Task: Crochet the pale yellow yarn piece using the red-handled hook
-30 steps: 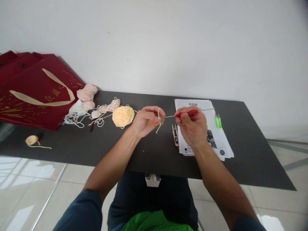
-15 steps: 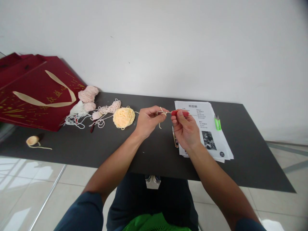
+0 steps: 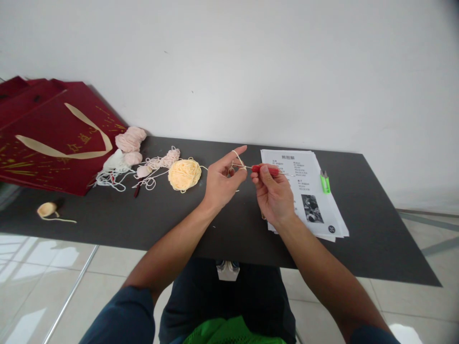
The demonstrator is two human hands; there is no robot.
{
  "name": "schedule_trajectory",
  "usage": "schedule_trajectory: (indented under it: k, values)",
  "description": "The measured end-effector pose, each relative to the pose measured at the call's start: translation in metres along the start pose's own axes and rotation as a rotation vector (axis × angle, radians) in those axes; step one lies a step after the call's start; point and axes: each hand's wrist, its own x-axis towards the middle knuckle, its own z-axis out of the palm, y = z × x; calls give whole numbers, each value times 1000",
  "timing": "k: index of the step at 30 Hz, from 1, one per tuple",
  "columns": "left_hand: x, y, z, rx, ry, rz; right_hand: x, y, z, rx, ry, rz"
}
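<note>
My right hand (image 3: pixel 273 193) is closed around the red handle of a crochet hook (image 3: pixel 264 170), whose thin metal shaft points left. Pale yellow yarn (image 3: pixel 238 156) loops over the raised index finger of my left hand (image 3: pixel 224 179). The thumb and other fingers of that hand pinch the yarn near the hook's tip; the small stitches there are partly hidden by the fingers. From behind my left hand a strand runs to a yellow yarn ball (image 3: pixel 184 175) on the dark table (image 3: pixel 236 239).
Printed sheets (image 3: pixel 304 191) lie at the right, with green thread snips (image 3: pixel 324 182) on their edge. Pink yarn (image 3: pixel 131 139) and white yarn (image 3: pixel 116 165) lie beside a dark red gift bag (image 3: pixel 60 138). A small cream crocheted piece (image 3: pixel 47 209) rests at the left.
My left index finger has lifted and straightened, drawing the yarn up in a loop. My right hand has shifted slightly left with the crochet hook.
</note>
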Motion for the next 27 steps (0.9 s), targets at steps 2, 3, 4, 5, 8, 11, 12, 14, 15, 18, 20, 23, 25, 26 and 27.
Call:
schedule_trajectory:
  k: [2, 3, 4, 5, 8, 11, 12, 14, 15, 18, 20, 23, 25, 26, 27]
  values:
    - [-1, 0, 1, 9, 26, 18, 0, 0, 0, -16, 17, -3]
    - [-1, 0, 2, 15, 37, 27, -1, 0, 0, -21, 22, -6]
    - [-1, 0, 2, 24, 47, 37, -1, -1, 1, -23, 23, -13]
    - [-2, 0, 2, 35, 57, 50, -1, -1, 1, -21, 20, -22]
    - [-3, -1, 3, 59, 76, 94, -2, -3, 2, -23, 2, -67]
    - [-5, 1, 2, 80, 82, 124, -2, -5, 3, -54, 6, -118]
    - [-5, 1, 2, 86, 79, 123, -2, -6, 3, -65, 9, -127]
    - [-5, 3, 2, 79, 67, 102, -3, -7, 3, -78, 14, -132]
    - [-6, 4, 2, 66, 61, 88, -3, -7, 3, -83, 15, -132]
    - [-5, 6, 3, 17, 48, 83, -4, -7, 3, -87, 7, -136]
    - [-5, 5, 3, -3, 42, 106, -5, -8, 3, -86, -3, -147]
    - [-4, 4, 4, -3, 53, 124, -5, -10, 2, -112, -12, -189]
    - [-4, 3, 4, -1, 66, 131, -5, -12, 1, -145, -10, -243]
    - [-4, 3, 4, -2, 69, 135, -4, -13, 1, -162, -8, -276]
    - [-4, 3, 4, -5, 70, 142, -4, -14, 0, -179, -5, -311]
